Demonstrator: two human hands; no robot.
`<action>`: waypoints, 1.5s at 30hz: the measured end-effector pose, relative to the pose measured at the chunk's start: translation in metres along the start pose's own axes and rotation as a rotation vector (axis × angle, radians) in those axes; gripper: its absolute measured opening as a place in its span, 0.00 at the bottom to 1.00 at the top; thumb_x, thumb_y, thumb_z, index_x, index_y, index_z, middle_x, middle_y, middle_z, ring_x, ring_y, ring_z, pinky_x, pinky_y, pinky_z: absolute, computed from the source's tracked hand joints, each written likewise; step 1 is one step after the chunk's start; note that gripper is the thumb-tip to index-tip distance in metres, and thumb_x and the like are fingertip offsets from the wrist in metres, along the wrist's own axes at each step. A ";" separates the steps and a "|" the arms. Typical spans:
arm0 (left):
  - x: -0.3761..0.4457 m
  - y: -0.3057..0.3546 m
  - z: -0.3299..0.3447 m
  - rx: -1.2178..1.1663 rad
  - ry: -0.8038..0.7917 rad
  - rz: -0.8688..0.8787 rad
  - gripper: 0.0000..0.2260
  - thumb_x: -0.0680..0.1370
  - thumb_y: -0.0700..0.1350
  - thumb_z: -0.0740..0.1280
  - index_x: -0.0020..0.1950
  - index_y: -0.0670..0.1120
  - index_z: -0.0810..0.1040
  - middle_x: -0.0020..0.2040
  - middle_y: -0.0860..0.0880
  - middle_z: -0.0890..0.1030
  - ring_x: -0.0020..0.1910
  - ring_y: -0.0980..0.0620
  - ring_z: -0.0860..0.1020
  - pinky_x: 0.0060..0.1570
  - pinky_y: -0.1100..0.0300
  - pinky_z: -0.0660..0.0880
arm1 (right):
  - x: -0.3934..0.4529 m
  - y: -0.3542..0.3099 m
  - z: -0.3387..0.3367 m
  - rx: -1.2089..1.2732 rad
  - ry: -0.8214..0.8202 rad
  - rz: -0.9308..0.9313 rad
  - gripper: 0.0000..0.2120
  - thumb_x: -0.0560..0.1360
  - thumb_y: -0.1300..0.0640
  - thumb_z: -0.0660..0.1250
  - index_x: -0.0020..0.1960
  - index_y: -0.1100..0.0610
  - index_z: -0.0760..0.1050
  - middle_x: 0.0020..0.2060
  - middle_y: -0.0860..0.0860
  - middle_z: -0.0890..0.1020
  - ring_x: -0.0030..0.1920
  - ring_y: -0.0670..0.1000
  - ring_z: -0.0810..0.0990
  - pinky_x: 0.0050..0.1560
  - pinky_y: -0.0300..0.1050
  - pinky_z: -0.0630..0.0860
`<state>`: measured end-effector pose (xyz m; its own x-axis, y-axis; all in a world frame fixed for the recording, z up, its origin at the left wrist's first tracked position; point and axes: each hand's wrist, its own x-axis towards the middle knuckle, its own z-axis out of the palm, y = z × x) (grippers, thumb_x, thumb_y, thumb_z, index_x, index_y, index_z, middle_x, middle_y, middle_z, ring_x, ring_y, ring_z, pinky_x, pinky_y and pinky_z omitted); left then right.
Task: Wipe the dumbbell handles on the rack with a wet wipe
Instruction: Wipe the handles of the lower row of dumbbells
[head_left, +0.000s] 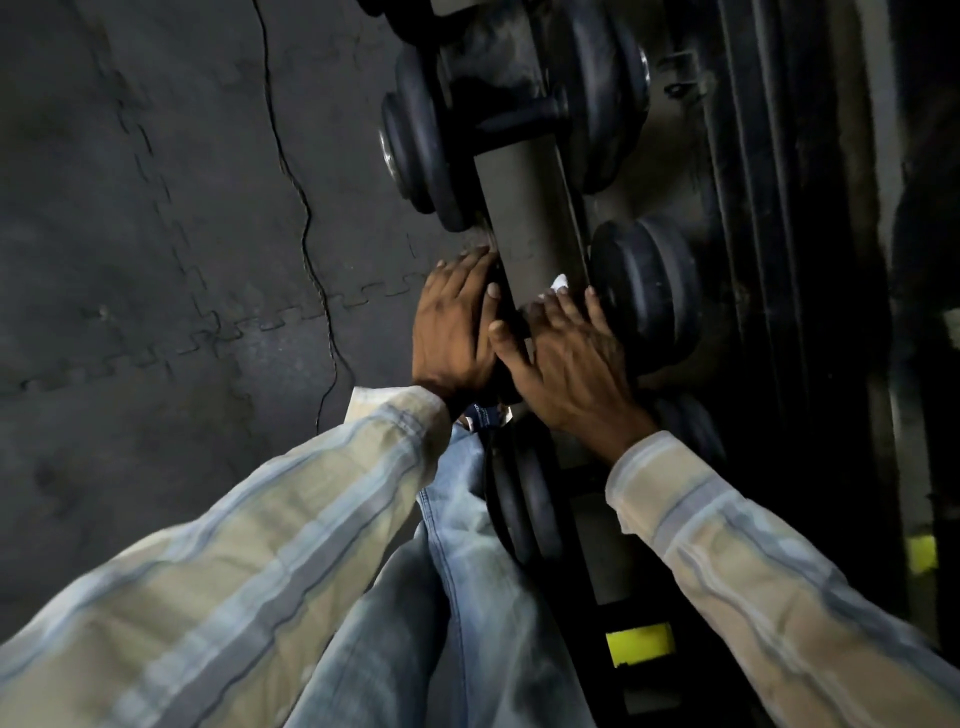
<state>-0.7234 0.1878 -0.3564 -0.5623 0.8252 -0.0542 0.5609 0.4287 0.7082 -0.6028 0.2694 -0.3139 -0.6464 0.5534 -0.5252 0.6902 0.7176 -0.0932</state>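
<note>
The left hand (457, 322) lies flat-fingered against a dumbbell's (644, 296) near end on the rack (530, 208). The right hand (571, 358) reaches over its handle, apparently pressing the white wet wipe (560, 283) under straight fingertips.

Both arms reach forward in striped sleeves. The left hand (457, 317) lies flat, fingers straight, just beside the right hand (563, 358), whose fingers (592, 306) spread, thumb touching the left hand.
</note>
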 end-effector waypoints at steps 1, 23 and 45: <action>0.000 0.000 0.001 -0.013 0.007 -0.002 0.20 0.83 0.45 0.56 0.71 0.39 0.75 0.72 0.42 0.76 0.71 0.43 0.73 0.74 0.45 0.65 | 0.005 -0.001 -0.004 -0.018 -0.003 0.071 0.56 0.73 0.27 0.26 0.70 0.65 0.73 0.71 0.63 0.74 0.77 0.58 0.64 0.79 0.57 0.49; -0.001 -0.006 0.009 0.012 -0.001 -0.071 0.24 0.83 0.48 0.51 0.71 0.36 0.74 0.70 0.39 0.76 0.69 0.38 0.74 0.74 0.43 0.64 | -0.009 -0.018 -0.020 0.053 -0.053 0.113 0.52 0.75 0.29 0.27 0.68 0.61 0.76 0.69 0.58 0.77 0.75 0.55 0.67 0.79 0.60 0.48; -0.001 -0.006 0.008 0.076 0.001 -0.080 0.21 0.83 0.46 0.56 0.70 0.38 0.75 0.70 0.40 0.77 0.71 0.42 0.72 0.77 0.48 0.62 | 0.004 -0.028 -0.032 0.472 -0.166 0.137 0.46 0.76 0.30 0.33 0.81 0.63 0.43 0.52 0.59 0.85 0.68 0.48 0.75 0.80 0.52 0.42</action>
<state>-0.7214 0.1878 -0.3664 -0.6077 0.7869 -0.1071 0.5590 0.5196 0.6462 -0.6351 0.2650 -0.2863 -0.5060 0.5267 -0.6830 0.8611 0.3536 -0.3654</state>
